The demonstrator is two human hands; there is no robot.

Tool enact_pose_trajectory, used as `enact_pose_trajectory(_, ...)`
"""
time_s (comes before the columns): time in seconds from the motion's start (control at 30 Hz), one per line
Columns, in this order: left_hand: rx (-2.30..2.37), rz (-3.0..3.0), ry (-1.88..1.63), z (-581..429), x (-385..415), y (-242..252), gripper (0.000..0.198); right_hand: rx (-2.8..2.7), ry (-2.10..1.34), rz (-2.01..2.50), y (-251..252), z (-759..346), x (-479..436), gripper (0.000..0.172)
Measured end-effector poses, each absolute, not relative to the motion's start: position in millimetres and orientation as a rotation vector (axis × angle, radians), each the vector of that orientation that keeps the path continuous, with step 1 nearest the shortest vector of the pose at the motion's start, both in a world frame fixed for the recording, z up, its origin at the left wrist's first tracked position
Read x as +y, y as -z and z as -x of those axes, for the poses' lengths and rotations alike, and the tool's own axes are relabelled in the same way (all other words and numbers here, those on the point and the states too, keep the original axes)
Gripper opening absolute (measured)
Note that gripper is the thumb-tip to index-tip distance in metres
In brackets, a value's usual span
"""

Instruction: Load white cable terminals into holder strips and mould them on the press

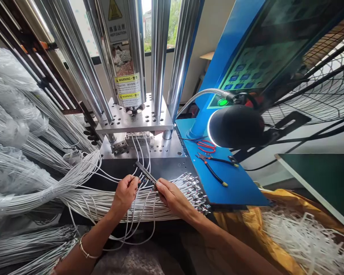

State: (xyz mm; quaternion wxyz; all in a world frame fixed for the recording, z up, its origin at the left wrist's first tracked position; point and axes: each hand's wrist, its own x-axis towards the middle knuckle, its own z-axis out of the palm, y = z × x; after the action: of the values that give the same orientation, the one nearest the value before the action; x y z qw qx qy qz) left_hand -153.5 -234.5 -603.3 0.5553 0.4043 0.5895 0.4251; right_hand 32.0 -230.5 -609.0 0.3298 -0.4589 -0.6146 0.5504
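My right hand (172,196) grips a dark, narrow flat bar (146,173) that points up and to the left. Close to the bar, my left hand (127,191) is closed in a pinch, apparently on a thin white cable (135,208) that hangs below the fingertips. The exact grip point is too small to make out. Under both hands lies a thick bundle of white cables (103,202), its metal-tipped ends (193,191) fanned out to the right. Several white cables lead into a metal mould (137,138) in the press ahead.
The press's upper steel plate (157,124) sits low over the mould. Orange-and-black cutters (212,168) and red-handled pliers (206,146) lie on the blue surface (232,187). A lit lamp (236,128) hangs above. Plastic-wrapped cables (14,168) pile at left; a yellow sack (246,225) holds white scraps.
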Motion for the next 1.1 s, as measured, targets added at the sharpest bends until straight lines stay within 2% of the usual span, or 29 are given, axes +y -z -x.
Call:
enact_pose_trajectory(0.57, 1.413, -1.011, -1.095, 143.6, -236.3, 592.7, 0.033, -1.868, -1.314, 1.205, 602.4, -35.9, -235.5, 0.034)
enact_pose_trajectory(0.77, 1.382, -1.252, -0.831, 160.6, -219.4, 592.1, 0.040, -1.736, -1.399, 1.287, 602.6, -51.5, -238.2, 0.035)
enact_pose_trajectory(0.83, 1.456, -1.337, -0.882, 175.0, -195.2, 589.4, 0.042, -1.718, -1.386, 1.363, 601.5, -64.9, -239.7, 0.035)
enact_pose_trajectory(0.97, 1.387, -1.064, -1.079, 192.9, -128.9, 586.7, 0.053, -1.999, -1.216, 1.592, 591.8, -90.5, -239.4, 0.035)
enact_pose_trajectory(1.1, 1.009, -0.776, -0.808, 173.4, -87.5, 595.5, 0.051, -2.374, -0.841, 1.857, 574.8, -82.1, -201.5, 0.041)
